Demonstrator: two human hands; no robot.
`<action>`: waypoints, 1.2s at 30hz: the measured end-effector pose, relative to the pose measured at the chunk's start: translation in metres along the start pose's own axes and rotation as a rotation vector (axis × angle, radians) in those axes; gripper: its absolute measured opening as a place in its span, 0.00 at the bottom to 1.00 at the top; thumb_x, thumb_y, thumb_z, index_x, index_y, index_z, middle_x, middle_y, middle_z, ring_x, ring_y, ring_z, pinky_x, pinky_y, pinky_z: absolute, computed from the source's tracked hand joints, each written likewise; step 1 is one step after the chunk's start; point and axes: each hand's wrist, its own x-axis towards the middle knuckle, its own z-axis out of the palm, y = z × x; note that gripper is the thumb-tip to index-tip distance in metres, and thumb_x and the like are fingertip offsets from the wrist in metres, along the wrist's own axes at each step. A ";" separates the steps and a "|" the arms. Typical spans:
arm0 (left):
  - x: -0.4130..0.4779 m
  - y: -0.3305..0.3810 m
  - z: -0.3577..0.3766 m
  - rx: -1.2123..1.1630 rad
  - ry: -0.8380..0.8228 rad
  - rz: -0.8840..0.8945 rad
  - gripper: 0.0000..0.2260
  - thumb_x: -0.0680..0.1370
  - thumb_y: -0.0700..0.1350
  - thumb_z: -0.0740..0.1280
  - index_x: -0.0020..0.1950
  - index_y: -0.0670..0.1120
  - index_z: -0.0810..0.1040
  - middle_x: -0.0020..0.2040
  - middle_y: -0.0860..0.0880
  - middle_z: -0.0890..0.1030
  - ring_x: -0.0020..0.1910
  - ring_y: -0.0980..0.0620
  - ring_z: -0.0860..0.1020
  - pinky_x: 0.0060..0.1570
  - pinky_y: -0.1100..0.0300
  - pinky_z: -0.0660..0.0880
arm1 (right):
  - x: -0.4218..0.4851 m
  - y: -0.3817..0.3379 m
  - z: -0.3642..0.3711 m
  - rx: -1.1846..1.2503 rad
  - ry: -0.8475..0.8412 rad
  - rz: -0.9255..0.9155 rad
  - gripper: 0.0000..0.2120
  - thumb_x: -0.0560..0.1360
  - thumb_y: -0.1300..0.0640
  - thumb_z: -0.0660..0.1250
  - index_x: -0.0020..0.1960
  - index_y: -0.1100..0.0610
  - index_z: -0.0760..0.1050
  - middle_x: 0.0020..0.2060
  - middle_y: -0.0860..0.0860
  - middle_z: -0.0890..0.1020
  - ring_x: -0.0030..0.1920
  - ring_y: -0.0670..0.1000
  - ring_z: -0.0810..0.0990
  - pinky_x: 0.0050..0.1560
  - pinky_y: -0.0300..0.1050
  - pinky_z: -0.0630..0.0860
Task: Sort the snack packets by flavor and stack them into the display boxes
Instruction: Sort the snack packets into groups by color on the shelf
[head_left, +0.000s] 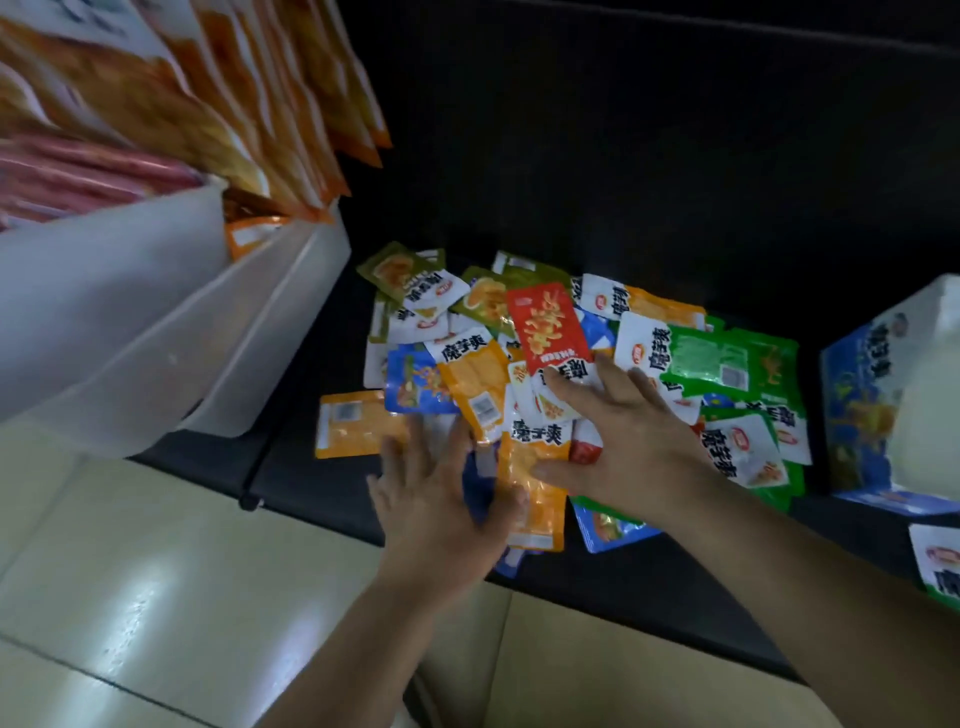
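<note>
Left hand (436, 488) flat, fingers spread, right hand (623, 447) flat, fingers splayed, forearms bare

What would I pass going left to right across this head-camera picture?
White plastic bins → lone orange packet → left hand → right hand → green packet → blue display box.
</note>
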 end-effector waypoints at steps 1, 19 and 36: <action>0.002 0.006 0.002 -0.016 0.001 0.024 0.41 0.73 0.76 0.58 0.79 0.64 0.45 0.85 0.53 0.44 0.83 0.43 0.40 0.77 0.34 0.44 | 0.000 0.001 0.001 0.025 0.022 -0.009 0.47 0.70 0.26 0.69 0.80 0.29 0.47 0.84 0.45 0.44 0.83 0.58 0.41 0.77 0.60 0.62; 0.064 0.028 -0.004 -0.652 0.250 -0.087 0.21 0.70 0.52 0.80 0.60 0.57 0.76 0.48 0.57 0.86 0.47 0.57 0.85 0.50 0.48 0.83 | 0.001 0.037 0.007 0.278 0.277 0.081 0.33 0.75 0.43 0.75 0.76 0.39 0.65 0.66 0.43 0.76 0.65 0.53 0.77 0.54 0.46 0.72; 0.001 0.061 -0.035 -1.068 0.288 -0.160 0.14 0.85 0.47 0.65 0.50 0.36 0.77 0.38 0.46 0.86 0.37 0.47 0.85 0.35 0.51 0.84 | -0.023 0.026 -0.018 0.649 0.287 0.222 0.36 0.78 0.31 0.64 0.82 0.40 0.59 0.81 0.40 0.55 0.81 0.48 0.57 0.76 0.55 0.65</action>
